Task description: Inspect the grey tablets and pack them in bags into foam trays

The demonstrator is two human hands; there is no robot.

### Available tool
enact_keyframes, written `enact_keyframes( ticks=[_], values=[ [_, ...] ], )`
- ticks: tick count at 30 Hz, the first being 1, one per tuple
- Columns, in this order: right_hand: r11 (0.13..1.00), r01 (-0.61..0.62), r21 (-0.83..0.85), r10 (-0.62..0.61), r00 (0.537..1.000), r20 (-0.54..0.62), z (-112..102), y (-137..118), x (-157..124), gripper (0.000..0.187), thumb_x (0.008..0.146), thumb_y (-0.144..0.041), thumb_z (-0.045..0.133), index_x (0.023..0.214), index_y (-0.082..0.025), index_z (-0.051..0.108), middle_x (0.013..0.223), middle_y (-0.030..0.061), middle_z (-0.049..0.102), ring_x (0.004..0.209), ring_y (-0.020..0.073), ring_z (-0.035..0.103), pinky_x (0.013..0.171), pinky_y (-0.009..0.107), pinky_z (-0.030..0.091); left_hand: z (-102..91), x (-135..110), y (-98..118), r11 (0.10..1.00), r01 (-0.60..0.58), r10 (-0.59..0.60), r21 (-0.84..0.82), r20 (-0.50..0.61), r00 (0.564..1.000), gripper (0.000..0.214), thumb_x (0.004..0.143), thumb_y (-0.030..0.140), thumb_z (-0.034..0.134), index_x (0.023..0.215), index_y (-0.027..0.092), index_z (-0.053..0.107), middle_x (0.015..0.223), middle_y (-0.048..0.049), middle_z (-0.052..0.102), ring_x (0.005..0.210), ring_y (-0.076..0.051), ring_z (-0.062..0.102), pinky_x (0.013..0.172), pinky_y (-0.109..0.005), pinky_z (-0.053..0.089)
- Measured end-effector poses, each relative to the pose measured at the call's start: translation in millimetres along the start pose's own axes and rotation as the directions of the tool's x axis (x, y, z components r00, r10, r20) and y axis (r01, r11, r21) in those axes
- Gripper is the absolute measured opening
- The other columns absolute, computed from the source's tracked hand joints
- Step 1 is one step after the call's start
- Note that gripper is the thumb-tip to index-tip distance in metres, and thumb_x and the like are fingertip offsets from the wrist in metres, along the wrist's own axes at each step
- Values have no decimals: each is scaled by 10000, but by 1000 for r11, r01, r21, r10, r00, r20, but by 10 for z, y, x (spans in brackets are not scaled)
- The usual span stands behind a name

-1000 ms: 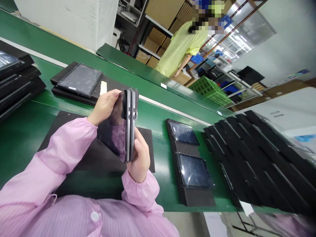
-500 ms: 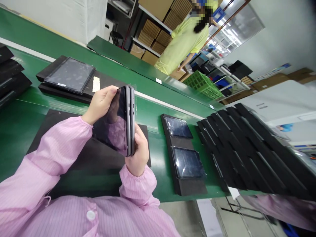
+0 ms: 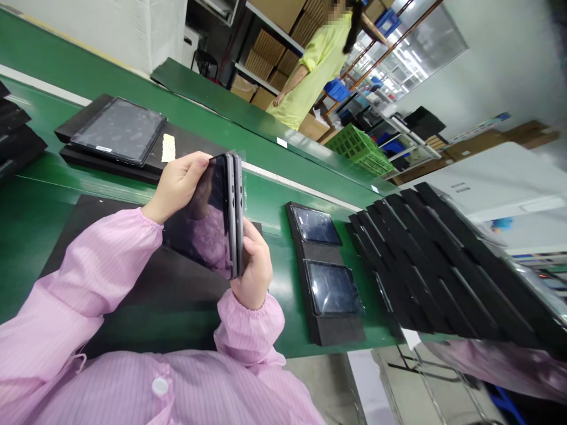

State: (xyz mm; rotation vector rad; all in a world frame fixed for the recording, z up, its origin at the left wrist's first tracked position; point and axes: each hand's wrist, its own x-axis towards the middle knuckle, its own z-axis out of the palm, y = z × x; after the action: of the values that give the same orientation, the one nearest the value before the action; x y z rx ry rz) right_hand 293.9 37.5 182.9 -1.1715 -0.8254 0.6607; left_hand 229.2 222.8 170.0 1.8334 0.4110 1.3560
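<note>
Two tablets (image 3: 212, 227) in my grip, one left hand (image 3: 178, 180) pinching the upper edge, right hand (image 3: 256, 265) closed round the lower end, both tablets held up over a black mat (image 3: 188, 280). Another two screens (image 3: 334, 287) sit on one black tray (image 3: 339, 330) to my right, plus one spare (image 3: 121, 130) far left by one yellow note (image 3: 168, 147). Mine are slim, grey-edged, glossy dark fronts, standing nearly upright face to back, clear film poking out.

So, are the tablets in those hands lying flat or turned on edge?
On edge: the held tablets turn their narrow sides up toward the camera.
</note>
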Motion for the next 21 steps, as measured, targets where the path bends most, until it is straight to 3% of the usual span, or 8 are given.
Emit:
enact_keyframes(
  ticks=[6, 21],
  values=[
    [994, -25, 106, 27, 1000, -13, -3, -4, 7, 409, 845, -266, 476, 1128, -232, 770, 1190, -1, 756, 1247, 262, 634, 1146, 429, 439, 1, 7, 14, 1000, 9, -9, 10, -8, 1000, 651, 953, 709, 377, 846, 146, 685, 809, -53, 705, 763, -159, 639, 691, -249, 475],
    [988, -32, 151, 29, 999, 25, -11, -8, 23, 442, 815, -273, 473, 1146, -224, 762, 1202, 12, 751, 1247, 268, 634, 1149, 445, 438, 7, 12, 5, 1000, -8, 8, 22, -6, 1000, 640, 972, 676, 377, 859, 141, 709, 762, -38, 680, 717, -146, 612, 658, -249, 448]
  ],
)
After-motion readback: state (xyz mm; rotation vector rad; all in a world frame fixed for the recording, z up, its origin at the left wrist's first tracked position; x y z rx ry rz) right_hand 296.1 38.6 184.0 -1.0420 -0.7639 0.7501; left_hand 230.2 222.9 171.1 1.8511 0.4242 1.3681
